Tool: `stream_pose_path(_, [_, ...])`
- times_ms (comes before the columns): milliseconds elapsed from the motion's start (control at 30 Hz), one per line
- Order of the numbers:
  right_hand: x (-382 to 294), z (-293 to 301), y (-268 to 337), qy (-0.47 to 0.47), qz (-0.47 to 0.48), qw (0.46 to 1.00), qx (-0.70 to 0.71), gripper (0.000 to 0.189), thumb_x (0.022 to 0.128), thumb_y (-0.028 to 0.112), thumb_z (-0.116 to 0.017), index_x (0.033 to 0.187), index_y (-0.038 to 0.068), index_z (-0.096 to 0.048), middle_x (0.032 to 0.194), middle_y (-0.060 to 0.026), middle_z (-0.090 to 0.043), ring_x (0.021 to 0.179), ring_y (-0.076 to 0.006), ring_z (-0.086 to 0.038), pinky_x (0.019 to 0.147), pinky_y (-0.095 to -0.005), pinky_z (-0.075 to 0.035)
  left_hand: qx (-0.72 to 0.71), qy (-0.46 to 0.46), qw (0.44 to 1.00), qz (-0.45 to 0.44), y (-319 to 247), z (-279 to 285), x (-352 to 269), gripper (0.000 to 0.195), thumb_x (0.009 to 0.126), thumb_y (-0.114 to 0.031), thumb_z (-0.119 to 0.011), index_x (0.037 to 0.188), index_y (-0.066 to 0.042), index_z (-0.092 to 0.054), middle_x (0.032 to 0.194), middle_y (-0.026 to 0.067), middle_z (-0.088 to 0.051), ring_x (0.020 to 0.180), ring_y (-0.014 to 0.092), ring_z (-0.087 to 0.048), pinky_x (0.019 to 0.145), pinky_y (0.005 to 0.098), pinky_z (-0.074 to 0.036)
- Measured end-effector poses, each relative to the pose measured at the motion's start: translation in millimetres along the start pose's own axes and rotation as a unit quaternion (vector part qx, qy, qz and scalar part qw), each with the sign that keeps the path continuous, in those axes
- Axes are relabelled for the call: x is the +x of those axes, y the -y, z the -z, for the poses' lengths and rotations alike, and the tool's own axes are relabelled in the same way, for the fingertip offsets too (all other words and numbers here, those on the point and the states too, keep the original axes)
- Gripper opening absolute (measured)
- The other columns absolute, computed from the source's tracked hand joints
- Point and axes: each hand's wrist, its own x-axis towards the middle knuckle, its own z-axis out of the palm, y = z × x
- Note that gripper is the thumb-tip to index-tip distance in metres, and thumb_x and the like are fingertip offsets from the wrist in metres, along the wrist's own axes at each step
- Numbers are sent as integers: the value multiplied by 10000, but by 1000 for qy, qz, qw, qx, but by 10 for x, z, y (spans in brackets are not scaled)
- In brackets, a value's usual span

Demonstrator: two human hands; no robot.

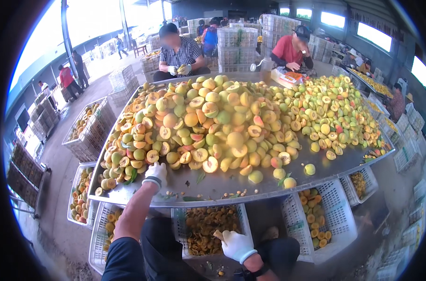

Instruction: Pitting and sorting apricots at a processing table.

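A large heap of yellow-orange stone fruit, many cut in halves [206,119], covers a metal-topped table [234,186]. My left hand [156,175], in a white glove, reaches to the heap's near left edge and touches the fruit there; whether its fingers hold a piece is hidden. Low in front of me, my right hand [237,246], also gloved, is closed on a short wooden handle [218,235]; the rest of that tool cannot be made out. It is over the near right corner of a white crate of brown fruit scraps [213,224].
White plastic crates with fruit [322,214] stand under the table's front edge and at its left [90,130]. Two people [183,52] [293,52] sit across the table. Loose fruit, leaves and pits lie near its front edge. Stacked crates [237,49] rise behind.
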Motion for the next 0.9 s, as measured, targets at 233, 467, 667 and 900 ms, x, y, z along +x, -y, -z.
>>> stream_pose_path(233, [-109, -129, -35, 4, 0, 1000, -13, 203, 891, 267, -580, 956, 79, -620, 873, -215, -692, 808, -429, -680, 726, -552, -542, -341, -105, 934, -8, 423, 39, -430, 664, 642, -105, -781, 1253, -38, -529, 1165, 199, -581, 1068, 333, -622, 934, 411, -523])
stream_pose_path(467, [-226, -155, 109, -41, 58, 997, 41, 253, 884, 286, -639, 946, 50, -573, 859, -221, -667, 830, -451, -638, 731, -539, -497, -837, 10, 540, -89, 278, 224, -1405, 439, 808, -84, -578, 1243, -51, -527, 1040, 133, -620, 921, 327, -652, 781, 506, -589])
stream_pose_path(667, [-313, 122, 398, -50, 115, 979, 159, 257, 908, 193, -668, 1099, 31, -608, 823, -114, -682, 649, -259, -642, 600, -382, -505, -907, 144, 392, -52, -240, 420, -1656, 367, 970, -295, -470, 1209, -39, -578, 1172, 213, -649, 1086, 393, -645, 802, 537, -575])
stream_pose_path(900, [55, 798, 585, -9, -38, 944, 328, 317, 918, 168, -678, 1204, 42, -622, 781, -95, -677, 576, -200, -637, 556, -345, -504, -950, 234, 207, -28, -746, 667, -1313, 477, 943, -317, -465, 1239, 44, -563, 1183, 231, -647, 1065, 394, -654, 854, 520, -563])
